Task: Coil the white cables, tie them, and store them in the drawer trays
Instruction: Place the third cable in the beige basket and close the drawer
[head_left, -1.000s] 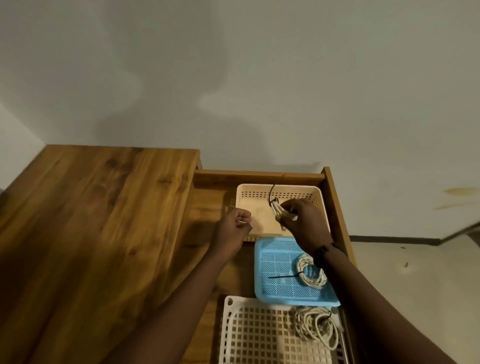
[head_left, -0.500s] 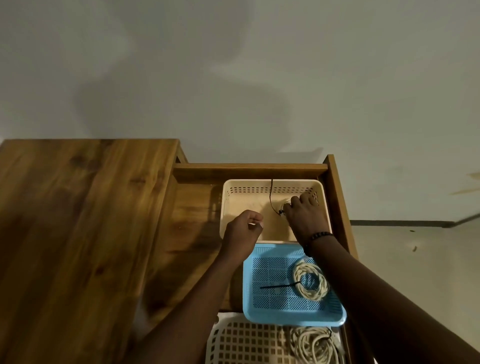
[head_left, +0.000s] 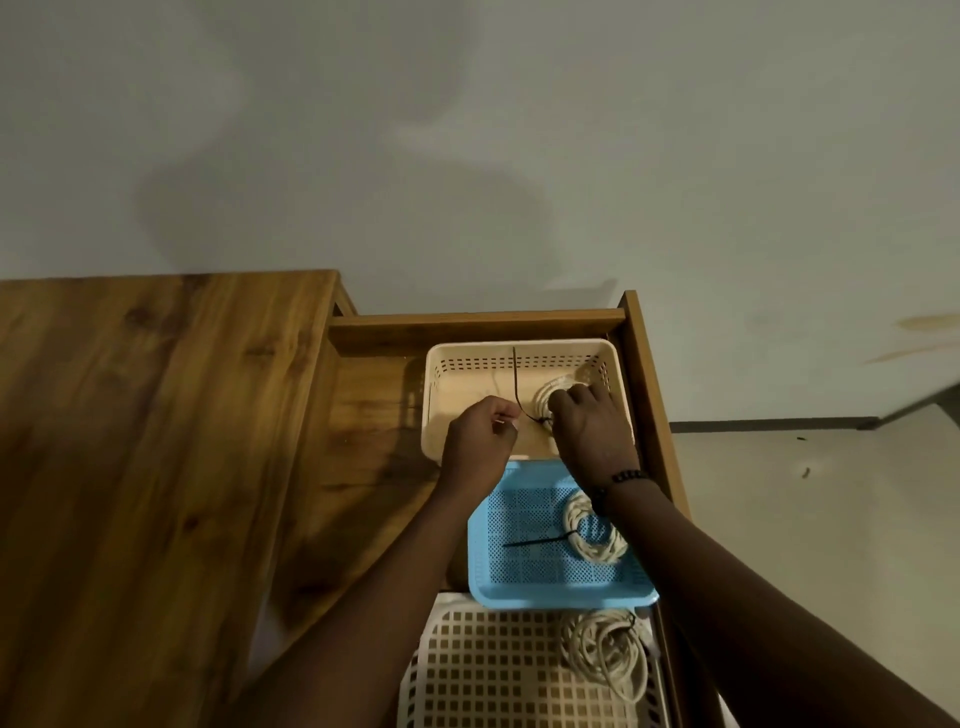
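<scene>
Three trays sit in the open wooden drawer (head_left: 641, 374) — beige tray (head_left: 441, 374), blue tray (head_left: 519, 592), white grid tray (head_left: 467, 670). Each holds one coiled white cable. The right hand (head_left: 589, 431) rests curled on the beige tray's coil (head_left: 551, 389), its fingertips hidden. The left hand (head_left: 480, 441) hovers beside it, fingers curled together — whether it pinches the black tie (head_left: 516, 379), I cannot tell.

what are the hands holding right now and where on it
Right hand rests on the coiled white cable in the beige tray; left hand curled, contents unclear.
</scene>
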